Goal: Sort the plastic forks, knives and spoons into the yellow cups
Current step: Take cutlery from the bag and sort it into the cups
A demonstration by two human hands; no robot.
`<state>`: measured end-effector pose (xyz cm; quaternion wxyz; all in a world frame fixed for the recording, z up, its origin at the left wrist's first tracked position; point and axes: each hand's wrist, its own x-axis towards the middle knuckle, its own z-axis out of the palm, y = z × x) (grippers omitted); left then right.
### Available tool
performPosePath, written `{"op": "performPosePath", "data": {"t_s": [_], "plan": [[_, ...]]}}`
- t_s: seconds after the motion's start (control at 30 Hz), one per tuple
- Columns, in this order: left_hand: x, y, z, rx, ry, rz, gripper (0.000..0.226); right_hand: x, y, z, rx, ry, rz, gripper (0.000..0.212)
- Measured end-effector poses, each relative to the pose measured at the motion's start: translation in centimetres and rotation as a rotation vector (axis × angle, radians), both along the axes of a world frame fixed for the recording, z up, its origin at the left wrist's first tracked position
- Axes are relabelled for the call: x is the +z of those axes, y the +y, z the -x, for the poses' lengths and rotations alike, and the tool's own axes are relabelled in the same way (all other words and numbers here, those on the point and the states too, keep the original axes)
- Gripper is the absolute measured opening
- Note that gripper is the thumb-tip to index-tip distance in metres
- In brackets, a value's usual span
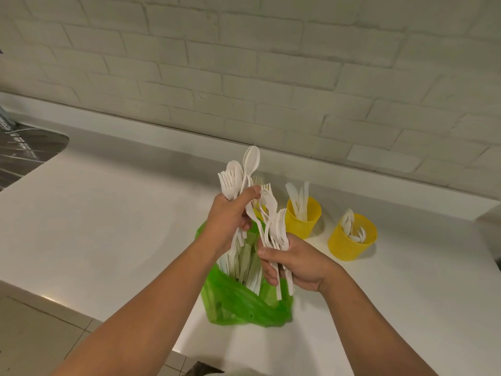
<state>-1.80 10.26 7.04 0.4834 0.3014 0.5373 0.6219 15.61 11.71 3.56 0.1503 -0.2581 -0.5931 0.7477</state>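
Note:
My left hand grips a mixed bunch of white plastic forks and spoons, held upright above a green plastic bag that lies on the counter with more white cutlery inside. Just to its right, my right hand holds a few white forks by their handles. A yellow cup with knives standing in it sits behind my right hand. Further right, another yellow cup holds spoons. A third yellow cup is mostly hidden behind the cutlery in my hands.
The white counter runs from left to right against a white brick wall. A steel sink lies at the far left. The counter's front edge drops to a tiled floor at the lower left.

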Motion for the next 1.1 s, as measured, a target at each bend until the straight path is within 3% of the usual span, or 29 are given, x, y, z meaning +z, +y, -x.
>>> {"op": "performPosePath", "data": {"t_s": [0.1,0.23,0.4,0.67,0.83,1.0,1.1], "plan": [[-0.2,0.0,-0.1,-0.078,0.020,-0.034,0.019,-0.1,-0.1,-0.1,0.001,-0.011,0.017,0.015],[0.0,0.3,0.2,-0.079,0.050,0.012,0.037,0.2,-0.5,-0.8,0.029,0.038,0.115,0.013],[-0.5,0.4,-0.9,-0.010,0.095,0.063,0.033,0.3,-0.5,-0.5,-0.037,-0.012,0.109,0.011],[-0.8,0.2,-0.5,-0.153,0.095,0.148,0.036,-0.4,-1.1,-0.9,-0.130,-0.057,0.204,0.014],[-0.6,-0.3,-0.8,-0.145,0.024,0.198,0.052,-0.4,-0.6,-1.2,-0.145,-0.138,0.035,0.013],[-0.5,0.4,-0.8,-0.056,0.210,0.169,0.069,0.0,-0.4,-1.1,-0.097,-0.208,-0.125,0.028],[-0.4,0.4,-0.8,-0.094,0.291,0.131,0.068,0.4,-0.4,-0.8,-0.165,-0.155,-0.118,0.017]]}}
